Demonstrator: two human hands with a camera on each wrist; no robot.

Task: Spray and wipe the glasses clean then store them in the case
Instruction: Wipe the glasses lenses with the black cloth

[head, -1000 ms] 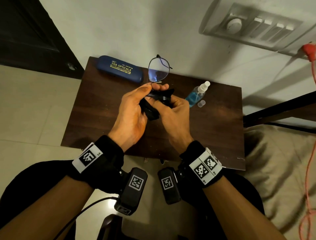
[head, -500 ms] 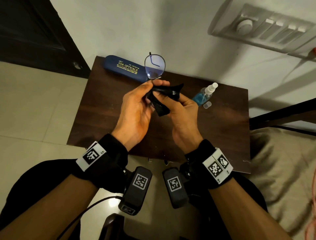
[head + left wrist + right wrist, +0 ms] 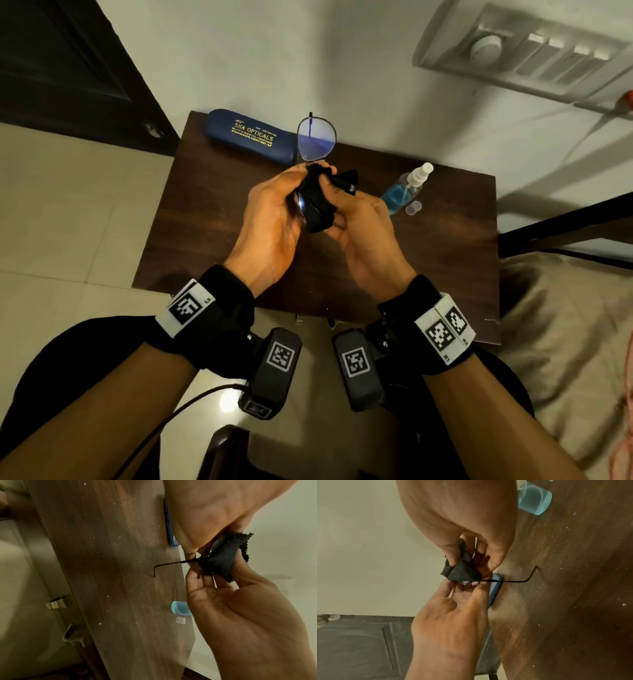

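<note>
head view has us over the dark wood bench (image 3: 212,219), where our left hand (image 3: 270,219) pinches the thin-rimmed glasses (image 3: 315,138) while our right hand (image 3: 363,226) pinches a black cloth (image 3: 317,205) folded around the lower lens, the upper lens standing bare in front of the shut blue case (image 3: 250,137). left wrist view alone shows us a hooked temple arm (image 3: 164,566) sticking out towards the bench. only from the head do we see the spray bottle (image 3: 407,186) whole, blue liquid inside, lying right of our hands beside its loose cap (image 3: 413,208).

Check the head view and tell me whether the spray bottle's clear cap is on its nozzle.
No: the clear cap lies on the table beside the spray bottle, whose white nozzle is bare.
</note>
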